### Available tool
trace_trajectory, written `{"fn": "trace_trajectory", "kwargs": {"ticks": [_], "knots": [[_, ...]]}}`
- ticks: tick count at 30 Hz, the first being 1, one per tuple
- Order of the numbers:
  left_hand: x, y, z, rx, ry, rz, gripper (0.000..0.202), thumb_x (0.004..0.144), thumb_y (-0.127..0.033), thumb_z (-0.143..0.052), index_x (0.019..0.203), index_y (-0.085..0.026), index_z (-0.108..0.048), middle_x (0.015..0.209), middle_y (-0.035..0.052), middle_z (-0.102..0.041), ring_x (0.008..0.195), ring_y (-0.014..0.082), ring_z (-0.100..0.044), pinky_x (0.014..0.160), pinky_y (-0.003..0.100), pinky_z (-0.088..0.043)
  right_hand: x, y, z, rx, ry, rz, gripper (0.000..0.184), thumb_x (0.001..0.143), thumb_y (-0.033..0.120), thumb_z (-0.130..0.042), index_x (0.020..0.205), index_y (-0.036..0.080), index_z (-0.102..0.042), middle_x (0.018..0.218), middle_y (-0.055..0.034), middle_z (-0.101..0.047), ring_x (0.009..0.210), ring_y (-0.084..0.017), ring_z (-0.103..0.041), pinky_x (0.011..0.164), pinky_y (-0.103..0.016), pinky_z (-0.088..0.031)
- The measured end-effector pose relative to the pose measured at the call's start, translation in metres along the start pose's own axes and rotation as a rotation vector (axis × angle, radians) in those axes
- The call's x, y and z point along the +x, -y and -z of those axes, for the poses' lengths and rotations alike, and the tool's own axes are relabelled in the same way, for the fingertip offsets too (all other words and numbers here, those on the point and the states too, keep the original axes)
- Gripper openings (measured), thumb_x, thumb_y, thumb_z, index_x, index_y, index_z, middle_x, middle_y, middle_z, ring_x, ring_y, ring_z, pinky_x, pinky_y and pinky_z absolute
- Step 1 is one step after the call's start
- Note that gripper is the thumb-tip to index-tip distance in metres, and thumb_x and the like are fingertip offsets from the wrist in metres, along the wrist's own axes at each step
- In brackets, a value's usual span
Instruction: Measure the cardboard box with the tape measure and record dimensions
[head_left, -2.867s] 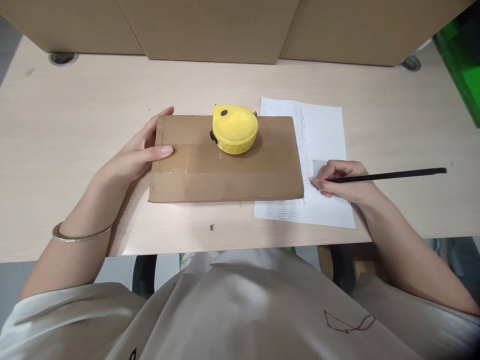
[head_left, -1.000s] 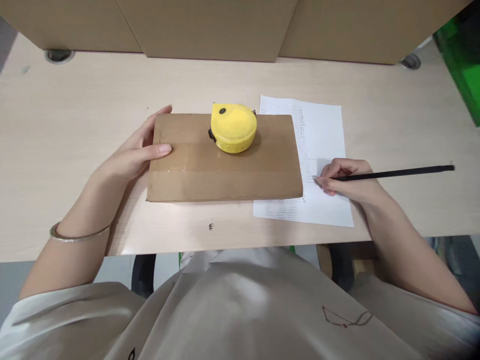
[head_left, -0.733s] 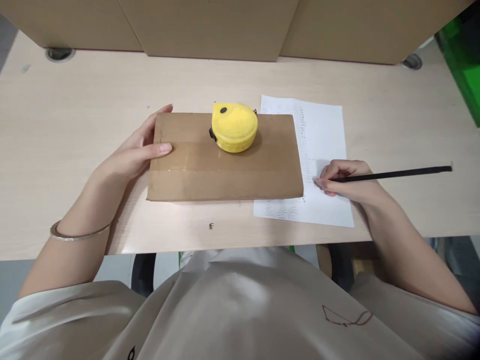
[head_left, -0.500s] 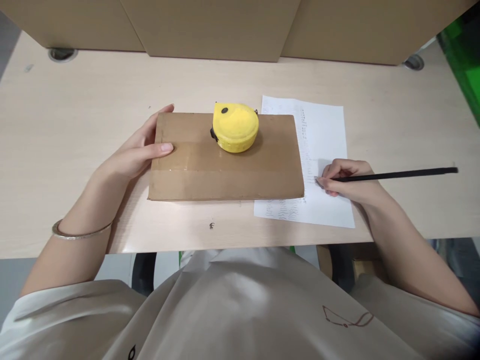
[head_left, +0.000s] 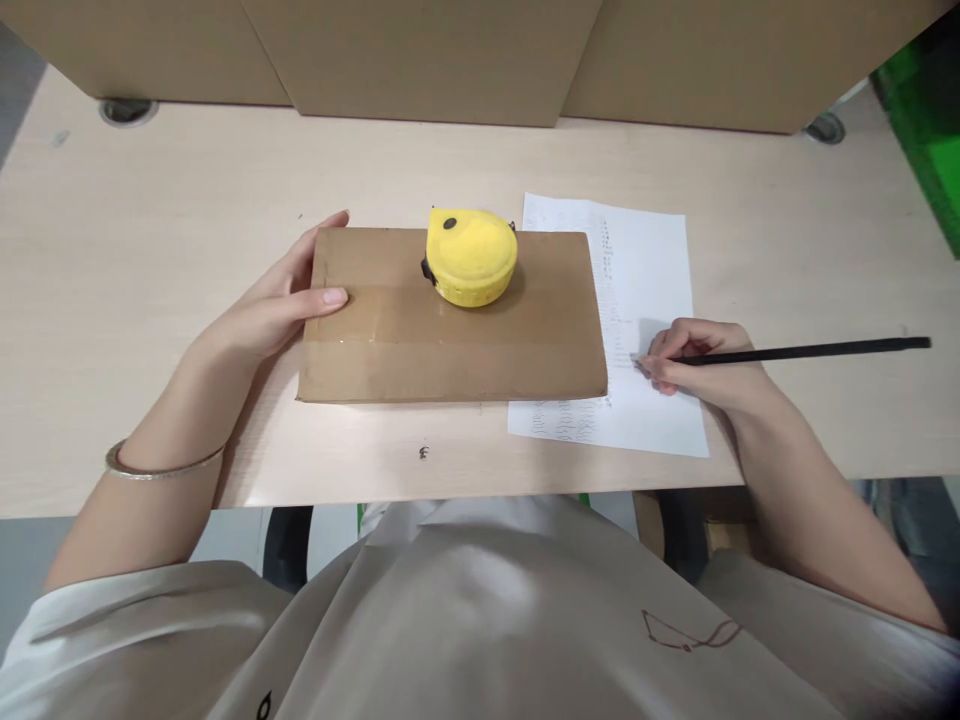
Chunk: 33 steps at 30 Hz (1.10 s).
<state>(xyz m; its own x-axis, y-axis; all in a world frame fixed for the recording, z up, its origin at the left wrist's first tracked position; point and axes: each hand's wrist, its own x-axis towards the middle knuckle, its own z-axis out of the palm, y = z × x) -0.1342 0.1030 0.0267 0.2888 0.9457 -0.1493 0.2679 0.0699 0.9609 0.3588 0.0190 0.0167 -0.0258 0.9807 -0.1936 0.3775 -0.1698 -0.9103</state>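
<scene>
My left hand grips the left end of a flat brown cardboard box, thumb on top and fingers around the far side. A yellow tape measure with a black clip lies on the box, apart from both hands. My right hand is closed around a long black pencil, whose tip points left at a white sheet of paper. Small handwritten marks run down the sheet. The box covers part of the paper's left side.
The pale wooden desk carries everything, its front edge close to my body. Tall cardboard panels stand along the back. Round cable holes are set in the desk near the back corners. Something green is at the far right.
The pencil and my right hand have shifted slightly to the right along the paper. My left hand, the box and the tape measure stay in place.
</scene>
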Motion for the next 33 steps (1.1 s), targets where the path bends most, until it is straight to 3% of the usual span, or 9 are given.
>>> {"fn": "trace_trajectory", "kwargs": {"ticks": [16, 22, 33], "knots": [[0.001, 0.005, 0.003, -0.01, 0.037, -0.031, 0.131, 0.063, -0.074, -0.098, 0.172, -0.029, -0.039, 0.179, 0.0097, -0.045, 0.165, 0.0511, -0.038, 0.134, 0.072, -0.038, -0.002, 0.001, -0.001, -0.04, -0.002, -0.048, 0.032, 0.064, 0.026, -0.092, 0.056, 0.019, -0.062, 0.051, -0.0012, -0.059, 0.047, -0.01, -0.05, 0.049, -0.025, -0.037], [-0.003, -0.001, -0.002, -0.03, -0.012, -0.016, 0.121, 0.066, -0.069, -0.098, 0.168, -0.031, -0.047, 0.177, 0.0063, -0.048, 0.165, 0.0502, -0.039, 0.135, 0.065, -0.04, -0.003, 0.004, -0.002, -0.047, -0.021, -0.065, 0.032, 0.065, 0.019, -0.09, 0.055, 0.02, -0.059, 0.053, -0.0014, -0.059, 0.048, -0.01, -0.05, 0.05, -0.025, -0.036], [-0.004, -0.005, -0.004, -0.02, -0.023, 0.0, 0.124, 0.064, -0.071, -0.098, 0.168, -0.031, -0.046, 0.177, 0.0063, -0.048, 0.165, 0.0507, -0.039, 0.136, 0.065, -0.04, -0.001, 0.007, -0.001, -0.058, 0.006, -0.083, 0.032, 0.063, 0.021, -0.092, 0.056, 0.019, -0.06, 0.054, -0.002, -0.059, 0.048, -0.01, -0.051, 0.049, -0.024, -0.037]]}}
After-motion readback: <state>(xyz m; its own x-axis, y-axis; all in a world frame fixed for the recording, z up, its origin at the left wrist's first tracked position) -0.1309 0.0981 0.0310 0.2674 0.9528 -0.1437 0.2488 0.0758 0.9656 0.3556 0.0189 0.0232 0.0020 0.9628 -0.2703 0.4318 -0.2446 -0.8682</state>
